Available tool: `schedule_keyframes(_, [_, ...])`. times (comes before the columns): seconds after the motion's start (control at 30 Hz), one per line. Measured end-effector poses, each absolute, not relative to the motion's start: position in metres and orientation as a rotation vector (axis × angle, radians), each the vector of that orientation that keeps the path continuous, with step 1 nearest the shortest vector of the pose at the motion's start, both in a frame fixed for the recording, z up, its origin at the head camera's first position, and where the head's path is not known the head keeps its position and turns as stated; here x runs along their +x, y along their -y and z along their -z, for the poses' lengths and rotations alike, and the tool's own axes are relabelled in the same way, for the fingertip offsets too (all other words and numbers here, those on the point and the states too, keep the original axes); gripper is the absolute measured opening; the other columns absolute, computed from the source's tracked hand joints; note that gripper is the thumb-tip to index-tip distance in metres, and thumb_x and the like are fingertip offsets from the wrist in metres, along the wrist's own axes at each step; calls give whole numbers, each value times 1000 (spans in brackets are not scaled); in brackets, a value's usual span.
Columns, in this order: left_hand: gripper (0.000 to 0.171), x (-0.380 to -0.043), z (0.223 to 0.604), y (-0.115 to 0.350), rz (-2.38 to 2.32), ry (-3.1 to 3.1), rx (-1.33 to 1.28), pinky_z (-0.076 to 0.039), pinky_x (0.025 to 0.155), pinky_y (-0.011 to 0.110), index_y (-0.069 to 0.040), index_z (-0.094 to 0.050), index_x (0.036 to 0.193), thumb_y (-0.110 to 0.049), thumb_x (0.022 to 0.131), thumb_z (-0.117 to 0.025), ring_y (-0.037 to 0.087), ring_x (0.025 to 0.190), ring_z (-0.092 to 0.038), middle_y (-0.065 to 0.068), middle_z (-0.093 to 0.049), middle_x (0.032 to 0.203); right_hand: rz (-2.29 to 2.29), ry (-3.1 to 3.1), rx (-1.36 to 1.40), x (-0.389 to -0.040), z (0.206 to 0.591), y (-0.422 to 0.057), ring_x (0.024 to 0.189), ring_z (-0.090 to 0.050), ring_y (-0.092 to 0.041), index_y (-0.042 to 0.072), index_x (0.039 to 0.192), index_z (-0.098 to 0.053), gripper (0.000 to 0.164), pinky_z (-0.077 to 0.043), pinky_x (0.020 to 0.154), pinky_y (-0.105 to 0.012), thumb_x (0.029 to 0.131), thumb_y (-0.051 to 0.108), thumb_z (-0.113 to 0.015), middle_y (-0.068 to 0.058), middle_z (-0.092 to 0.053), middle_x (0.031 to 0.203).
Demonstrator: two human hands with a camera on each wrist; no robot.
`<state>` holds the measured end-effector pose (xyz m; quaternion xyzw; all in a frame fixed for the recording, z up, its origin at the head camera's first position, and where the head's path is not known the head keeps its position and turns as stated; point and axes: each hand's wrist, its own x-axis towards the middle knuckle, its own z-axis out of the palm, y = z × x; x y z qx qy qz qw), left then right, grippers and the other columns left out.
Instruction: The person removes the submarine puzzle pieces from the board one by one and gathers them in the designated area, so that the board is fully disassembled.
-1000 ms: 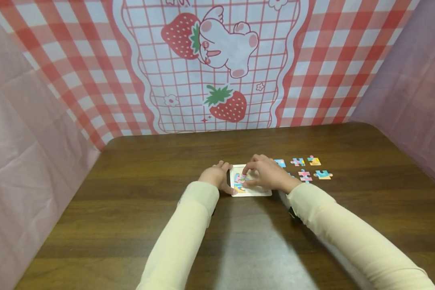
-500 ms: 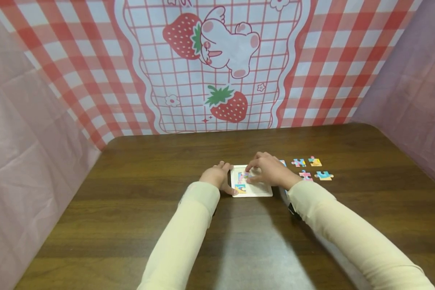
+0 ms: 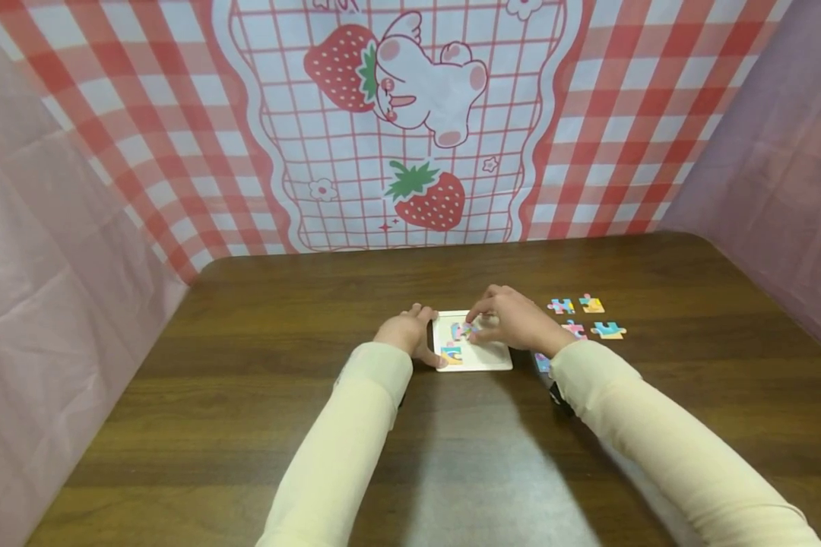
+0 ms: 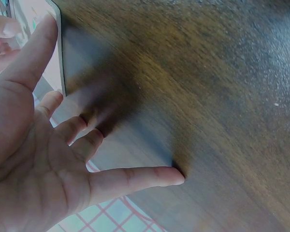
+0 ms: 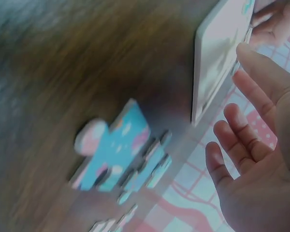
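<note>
A shallow white puzzle tray lies on the table in the head view. One yellow-and-blue puzzle piece sits in its near left corner. My left hand spans the tray's left side, its thumb on the near corner and its fingers at the far one; the left wrist view shows the fingers spread. Over the tray, my right hand pinches a pink-and-blue puzzle piece between thumb and fingers. Part of this piece is hidden by the fingertips.
Right of the tray lie several loose puzzle pieces, some partly hidden by my right hand and wrist. A blue piece is nearest in the right wrist view. A checked strawberry cloth hangs behind the brown table.
My right hand has shifted the pinched puzzle piece a little right and away from me, apart from the corner piece. My left hand has stayed at the tray's left side.
</note>
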<state>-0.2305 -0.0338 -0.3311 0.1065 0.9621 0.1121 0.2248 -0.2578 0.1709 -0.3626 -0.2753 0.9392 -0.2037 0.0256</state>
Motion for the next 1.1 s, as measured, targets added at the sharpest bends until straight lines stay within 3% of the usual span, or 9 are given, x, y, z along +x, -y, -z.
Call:
schedule_keyframes(0.2, [88,-230,330,34,-325,-2640,274,-25,122,41,-15,-30,159,-36,90,-79,27,154,-18,11,-15,169,691,-2910,-851,-254,357,-185,98,-57,-31,12,108,-78,24,-47,88,-51,87,23,-83,-13,-62,107])
schedule_keyframes(0.8, [84,-234,332,34,-320,-2660,320,-26,122,39,-13,-34,157,-34,89,-80,29,153,-21,13,-19,168,751,-2943,-844,-229,330,-236,107,-61,-34,14,111,-78,28,-47,88,-51,86,22,-84,-11,-66,111])
schedule_keyframes(1.1, [85,-233,330,33,-305,-2642,311,-26,122,39,-14,-33,158,-34,90,-80,29,154,-20,12,-16,169,781,-2968,-797,-215,327,-266,95,-62,-27,18,110,-77,26,-50,77,-42,86,27,-84,-7,-67,111])
